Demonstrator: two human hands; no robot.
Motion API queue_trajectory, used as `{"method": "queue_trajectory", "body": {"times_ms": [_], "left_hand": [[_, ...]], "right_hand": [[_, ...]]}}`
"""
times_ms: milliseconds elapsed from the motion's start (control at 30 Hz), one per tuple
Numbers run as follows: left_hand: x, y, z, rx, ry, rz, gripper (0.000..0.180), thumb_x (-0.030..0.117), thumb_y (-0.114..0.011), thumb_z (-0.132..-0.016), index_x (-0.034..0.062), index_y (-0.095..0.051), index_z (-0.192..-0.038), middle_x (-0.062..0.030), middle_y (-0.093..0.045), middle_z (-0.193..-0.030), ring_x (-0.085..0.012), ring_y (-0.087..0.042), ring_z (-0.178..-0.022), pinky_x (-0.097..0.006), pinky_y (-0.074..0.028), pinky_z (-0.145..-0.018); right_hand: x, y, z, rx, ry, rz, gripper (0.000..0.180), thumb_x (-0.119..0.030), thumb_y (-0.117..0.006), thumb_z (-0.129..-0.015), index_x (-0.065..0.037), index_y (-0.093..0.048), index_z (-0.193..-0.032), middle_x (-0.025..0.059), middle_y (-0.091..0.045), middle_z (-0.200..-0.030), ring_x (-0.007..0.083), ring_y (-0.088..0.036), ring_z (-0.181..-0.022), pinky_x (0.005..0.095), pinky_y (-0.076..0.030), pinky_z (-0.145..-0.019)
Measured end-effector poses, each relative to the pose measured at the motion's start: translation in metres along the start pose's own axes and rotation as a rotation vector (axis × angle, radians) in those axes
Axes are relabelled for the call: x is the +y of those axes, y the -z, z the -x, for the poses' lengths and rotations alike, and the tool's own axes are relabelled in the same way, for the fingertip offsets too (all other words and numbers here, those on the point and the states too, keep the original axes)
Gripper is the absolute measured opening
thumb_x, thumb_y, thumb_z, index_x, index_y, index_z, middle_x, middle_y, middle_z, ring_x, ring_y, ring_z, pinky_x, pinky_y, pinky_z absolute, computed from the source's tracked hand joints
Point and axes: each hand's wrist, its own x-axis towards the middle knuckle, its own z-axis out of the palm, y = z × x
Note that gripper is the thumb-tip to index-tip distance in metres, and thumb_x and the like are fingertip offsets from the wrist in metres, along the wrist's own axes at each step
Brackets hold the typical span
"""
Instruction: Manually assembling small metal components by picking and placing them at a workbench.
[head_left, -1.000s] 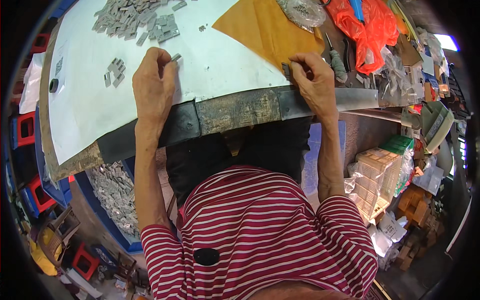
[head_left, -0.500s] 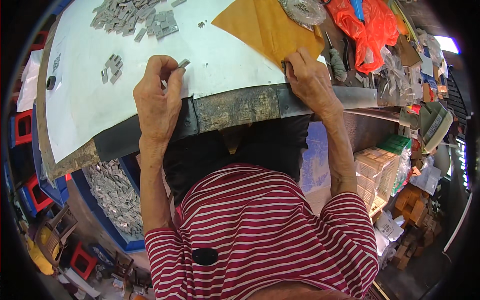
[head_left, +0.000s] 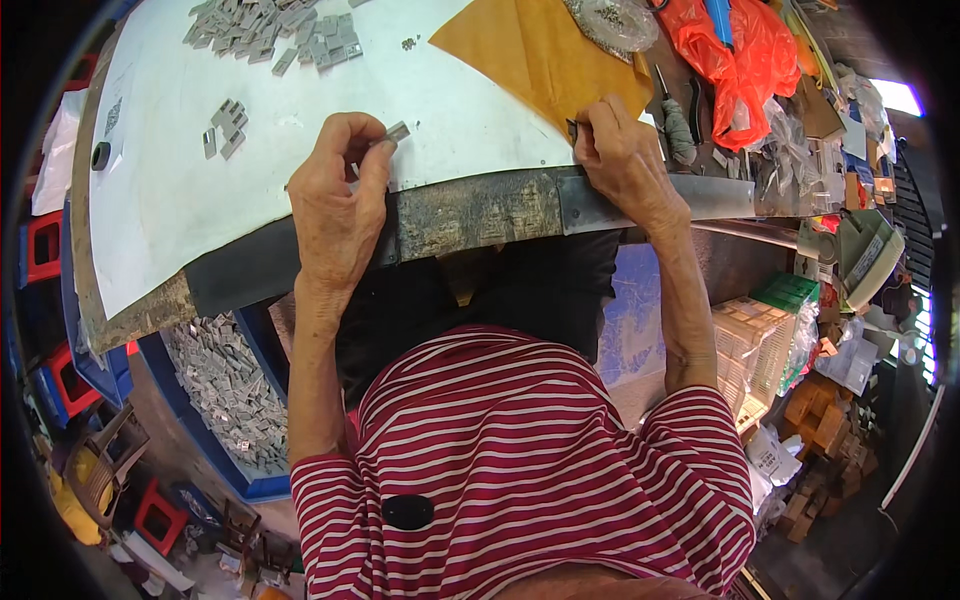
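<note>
My left hand (head_left: 340,195) pinches small grey piece (head_left: 399,132) over white sheet (head_left: 290,110). My right hand (head_left: 622,165) bunches near corner of tan sheet (head_left: 540,60), by small dark object (head_left: 572,129); can't tell if gripped. Single-piece handling, I judge; next move calls for steady pinch.

Grey piece (head_left: 399,131) in the left hand (head_left: 338,190) at a cluttered desk (head_left: 480,215)

Thumb and fingers pinch the piece over white paper (head_left: 290,165). The right hand (head_left: 622,150) grips a small dark object (head_left: 572,128), partly hidden, by the near corner of a brown sheet (head_left: 530,60). A heap of grey pieces (head_left: 265,35) lies far left, a small cluster (head_left: 228,128) nearer. A red plastic bag (head_left: 750,85) sits far right; below the desk, left, a blue bin (head_left: 265,488) holds more pieces.
</note>
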Motion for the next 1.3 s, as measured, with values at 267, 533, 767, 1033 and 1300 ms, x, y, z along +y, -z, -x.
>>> {"method": "queue_trajectory", "body": {"times_ms": [267, 533, 767, 1033, 1300], "left_hand": [[0.007, -0.013, 0.003, -0.088, 0.175, 0.250, 0.009, 0.003, -0.056, -0.082, 0.0005, -0.056, -0.091, 0.0000, -0.057, -0.076, -0.0051, -0.050, -0.068, -0.019, -0.041, -0.061], [0.010, -0.019, 0.002, -0.141, 0.211, 0.359, 0.010, 0.003, -0.054, -0.081, 0.0000, -0.056, -0.090, 0.0003, -0.055, -0.076, -0.0047, -0.048, -0.066, -0.018, -0.040, -0.061], [0.009, -0.019, 0.003, -0.156, 0.234, 0.379, 0.012, 0.005, -0.054, -0.082, 0.0003, -0.057, -0.093, 0.0002, -0.055, -0.076, -0.0046, -0.048, -0.066, -0.018, -0.040, -0.061], [0.017, -0.017, 0.003, -0.189, 0.287, 0.460, 0.015, 0.007, -0.056, -0.083, -0.0009, -0.057, -0.095, -0.0010, -0.057, -0.074, -0.0049, -0.050, -0.060, -0.017, -0.042, -0.056], [0.014, -0.013, 0.006, -0.220, 0.291, 0.573, 0.018, 0.005, -0.059, -0.081, -0.0011, -0.057, -0.098, -0.0013, -0.057, -0.075, -0.0047, -0.054, -0.063, -0.016, -0.044, -0.056]], "right_hand": [[0.003, 0.002, -0.001, 0.069, -0.027, -0.132, 0.010, -0.002, -0.054, -0.073, 0.001, -0.048, -0.081, 0.0168, -0.052, -0.075, 0.0336, -0.055, -0.063, 0.0399, -0.045, -0.054], [0.012, 0.005, 0.006, -0.001, -0.396, -0.487, 0.008, -0.006, -0.055, -0.079, 0.002, -0.052, -0.079, 0.0095, -0.055, -0.063, 0.0205, -0.056, -0.055, 0.0305, -0.045, -0.052], [0.004, 0.025, -0.003, -0.100, -0.723, -1.005, 0.011, -0.011, -0.055, -0.083, -0.001, -0.056, -0.078, -0.0019, -0.049, -0.058, 0.0032, -0.044, -0.048, 0.0173, -0.032, -0.042], [-0.003, 0.029, -0.014, -0.186, -0.805, -1.459, 0.012, -0.010, -0.058, -0.082, 0.002, -0.057, -0.079, 0.0022, -0.052, -0.059, 0.0058, -0.045, -0.047, 0.0172, -0.032, -0.041], [-0.030, 0.019, -0.028, -0.273, -0.762, -1.879, 0.013, -0.006, -0.054, -0.083, 0.006, -0.056, -0.085, 0.0069, -0.056, -0.073, 0.0081, -0.049, -0.059, 0.0179, -0.036, -0.044]]}}
